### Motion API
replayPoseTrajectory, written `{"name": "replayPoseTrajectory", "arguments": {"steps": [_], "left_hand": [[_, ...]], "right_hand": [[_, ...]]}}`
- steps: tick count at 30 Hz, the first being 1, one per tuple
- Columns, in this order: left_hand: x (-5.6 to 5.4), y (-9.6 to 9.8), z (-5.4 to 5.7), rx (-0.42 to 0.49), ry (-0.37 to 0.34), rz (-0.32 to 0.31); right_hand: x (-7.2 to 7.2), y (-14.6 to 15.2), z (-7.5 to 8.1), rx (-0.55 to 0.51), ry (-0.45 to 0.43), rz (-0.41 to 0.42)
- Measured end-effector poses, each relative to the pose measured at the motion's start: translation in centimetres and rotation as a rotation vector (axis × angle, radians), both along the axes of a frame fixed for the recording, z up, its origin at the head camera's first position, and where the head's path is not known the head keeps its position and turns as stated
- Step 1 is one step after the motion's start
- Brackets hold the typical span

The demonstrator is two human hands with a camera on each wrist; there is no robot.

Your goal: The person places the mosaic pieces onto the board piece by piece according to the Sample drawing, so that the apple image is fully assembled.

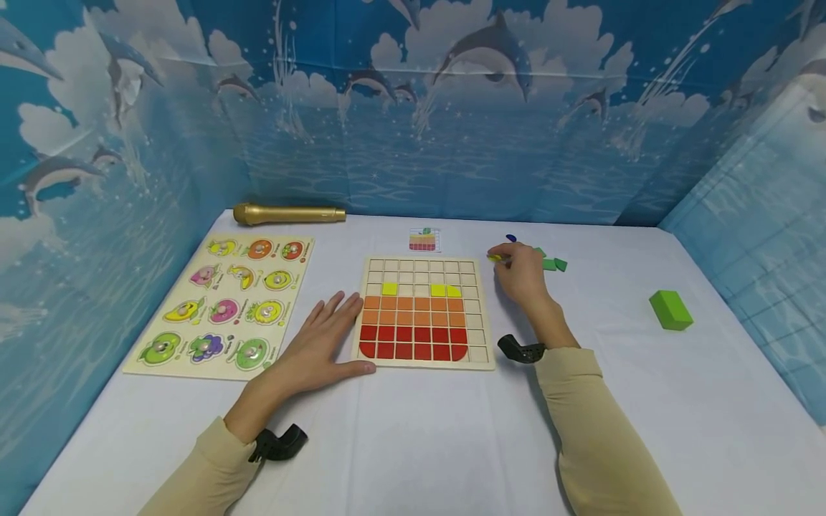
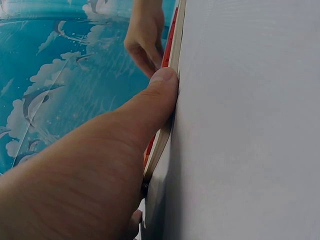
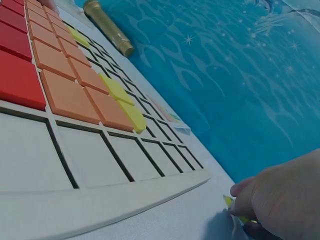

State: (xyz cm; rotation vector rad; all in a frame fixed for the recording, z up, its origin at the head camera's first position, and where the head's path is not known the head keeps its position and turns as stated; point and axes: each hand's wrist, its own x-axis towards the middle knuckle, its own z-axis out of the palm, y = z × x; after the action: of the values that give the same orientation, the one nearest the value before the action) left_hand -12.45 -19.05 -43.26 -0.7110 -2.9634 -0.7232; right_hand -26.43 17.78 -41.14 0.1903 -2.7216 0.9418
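Observation:
A wooden grid board [image 1: 479, 337] lies on the white table, with rows of red tiles [image 1: 413, 342], orange tiles [image 1: 413, 311] and a few yellow tiles [image 1: 390, 289] in its squares. Along the board's left edge rests my left hand [image 1: 317, 351], fingers spread; in the left wrist view its thumb [image 2: 155, 97] touches the board's side. Beyond the upper right corner, my right hand [image 1: 521, 276] pinches a small yellow tile [image 1: 494, 257] at the table surface. Fingers partly cover that tile in the right wrist view. Green pieces [image 1: 561, 265] and a blue piece [image 1: 511, 238] lie beside this hand.
A fruit puzzle board [image 1: 193, 371] lies on the left, with a gold microphone [image 1: 290, 214] behind it. Behind the grid board is a small picture card [image 1: 424, 240]. A green block [image 1: 671, 310] sits far right. Dolphin-print cloth [image 1: 387, 165] encloses the table's back and sides.

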Motion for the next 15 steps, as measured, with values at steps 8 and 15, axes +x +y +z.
{"name": "replayPoseTrajectory", "arguments": {"steps": [8,15], "left_hand": [[-0.04,0.09,0.2,-0.001,-0.004,-0.002],[-0.16,0.12,0.2,-0.007,0.001,-0.006]], "right_hand": [[0.05,0.27,-0.15,0.028,-0.014,0.018],[0.26,0.56,-0.04,0.037,-0.004,0.02]]}}
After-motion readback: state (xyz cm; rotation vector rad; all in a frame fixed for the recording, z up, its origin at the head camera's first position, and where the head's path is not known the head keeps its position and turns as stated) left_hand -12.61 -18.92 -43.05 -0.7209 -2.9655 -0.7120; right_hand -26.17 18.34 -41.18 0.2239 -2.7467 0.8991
